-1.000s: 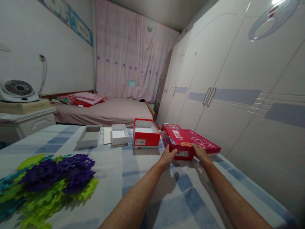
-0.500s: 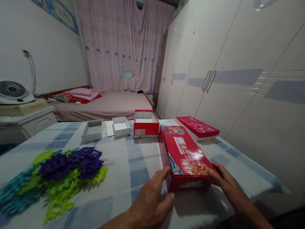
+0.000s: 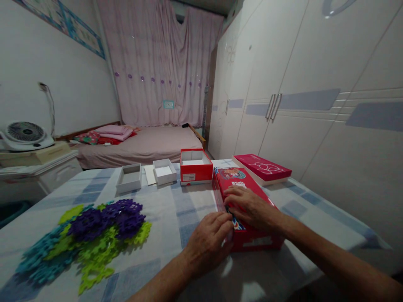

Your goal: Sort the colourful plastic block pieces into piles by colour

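A long red box [image 3: 258,237] with printed white characters and coloured patterns on its lid lies on the table in front of me. My left hand [image 3: 209,237] is closed at its near left corner, the fingers bent against the edge and the thumb partly hidden. Across the top of the lid rests my right hand [image 3: 248,205], its fingers apart and reaching to the left edge. It covers much of the print. Whatever is inside the box is hidden.
Left on the table [image 3: 170,268] lies a pile of purple, lime and teal lace-like cut-outs [image 3: 107,226]. Behind stand a grey tray [image 3: 129,184], a small white box [image 3: 165,178], an open red-and-white box [image 3: 195,172] and a closed dark-red box [image 3: 264,165]. A wardrobe [image 3: 299,138] flanks the right.
My right hand has moved from the box's near right corner onto the lid, towards its left edge. My left hand has closed at the left corner. The view has shifted slightly.
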Action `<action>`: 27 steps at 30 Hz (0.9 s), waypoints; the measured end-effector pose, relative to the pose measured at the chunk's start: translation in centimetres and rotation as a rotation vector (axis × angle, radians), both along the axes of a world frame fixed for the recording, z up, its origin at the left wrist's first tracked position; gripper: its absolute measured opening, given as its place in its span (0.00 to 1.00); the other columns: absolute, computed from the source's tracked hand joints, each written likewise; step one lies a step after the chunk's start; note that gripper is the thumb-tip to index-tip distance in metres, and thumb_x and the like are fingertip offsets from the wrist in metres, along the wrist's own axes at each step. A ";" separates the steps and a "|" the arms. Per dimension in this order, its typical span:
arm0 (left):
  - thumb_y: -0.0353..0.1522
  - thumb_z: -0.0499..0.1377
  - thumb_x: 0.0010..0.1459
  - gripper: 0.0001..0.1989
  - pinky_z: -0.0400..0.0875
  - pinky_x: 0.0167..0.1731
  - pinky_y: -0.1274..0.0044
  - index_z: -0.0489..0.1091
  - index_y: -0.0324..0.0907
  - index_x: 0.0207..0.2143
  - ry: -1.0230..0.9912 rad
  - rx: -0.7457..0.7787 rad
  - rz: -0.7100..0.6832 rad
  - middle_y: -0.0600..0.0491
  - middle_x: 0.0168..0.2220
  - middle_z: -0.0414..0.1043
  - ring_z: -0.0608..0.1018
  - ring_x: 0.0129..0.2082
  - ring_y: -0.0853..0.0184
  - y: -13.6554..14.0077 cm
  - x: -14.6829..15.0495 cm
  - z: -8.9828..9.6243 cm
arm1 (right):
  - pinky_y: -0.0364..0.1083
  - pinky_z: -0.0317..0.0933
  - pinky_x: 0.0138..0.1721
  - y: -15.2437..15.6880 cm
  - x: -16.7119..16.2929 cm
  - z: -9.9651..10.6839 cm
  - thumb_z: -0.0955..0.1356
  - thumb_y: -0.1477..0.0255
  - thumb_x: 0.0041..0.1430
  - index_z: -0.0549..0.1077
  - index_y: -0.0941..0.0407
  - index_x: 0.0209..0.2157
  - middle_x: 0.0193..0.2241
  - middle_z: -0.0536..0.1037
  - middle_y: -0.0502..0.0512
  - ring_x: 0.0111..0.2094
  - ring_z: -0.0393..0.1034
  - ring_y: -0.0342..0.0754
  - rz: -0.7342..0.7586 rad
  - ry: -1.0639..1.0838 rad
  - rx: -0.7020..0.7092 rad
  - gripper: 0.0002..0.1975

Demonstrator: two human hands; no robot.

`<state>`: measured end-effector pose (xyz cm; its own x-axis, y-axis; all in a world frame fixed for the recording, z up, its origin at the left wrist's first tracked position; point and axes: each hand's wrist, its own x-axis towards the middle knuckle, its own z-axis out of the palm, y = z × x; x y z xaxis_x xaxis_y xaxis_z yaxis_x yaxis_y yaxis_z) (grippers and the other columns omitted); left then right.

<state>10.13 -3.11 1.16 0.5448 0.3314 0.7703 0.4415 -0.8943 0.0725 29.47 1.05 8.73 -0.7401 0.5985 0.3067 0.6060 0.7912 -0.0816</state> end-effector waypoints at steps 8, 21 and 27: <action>0.25 0.52 0.59 0.14 0.75 0.40 0.70 0.66 0.41 0.47 0.020 0.089 0.096 0.46 0.42 0.74 0.76 0.40 0.64 0.5 0.0 0.1 | 0.58 0.58 0.53 1.6 0.5 0.0 0.66 0.71 0.62 0.71 0.52 0.47 0.55 0.68 0.59 0.55 0.62 0.56 0.106 -0.298 0.204 0.12; 0.31 0.50 0.63 0.10 0.72 0.45 0.67 0.67 0.41 0.44 0.022 0.088 0.137 0.47 0.42 0.76 0.76 0.40 0.64 0.4 0.4 -0.2 | 0.54 0.59 0.55 2.6 1.9 3.6 0.61 0.76 0.65 0.72 0.54 0.45 0.55 0.73 0.55 0.54 0.67 0.49 0.150 -0.194 0.203 0.11; 0.29 0.52 0.61 0.12 0.72 0.45 0.67 0.66 0.39 0.47 -0.009 0.075 0.110 0.45 0.44 0.75 0.76 0.43 0.62 0.3 0.3 -0.6 | 0.52 0.60 0.52 1.0 11.1 7.9 0.70 0.66 0.50 0.74 0.52 0.42 0.49 0.77 0.58 0.49 0.71 0.55 -0.300 0.333 0.229 0.16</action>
<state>10.40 -2.83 0.58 0.5008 0.3300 0.8002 0.5371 -0.8434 0.0117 40.60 2.05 16.64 -0.3852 0.6592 0.6458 0.7801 0.6065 -0.1539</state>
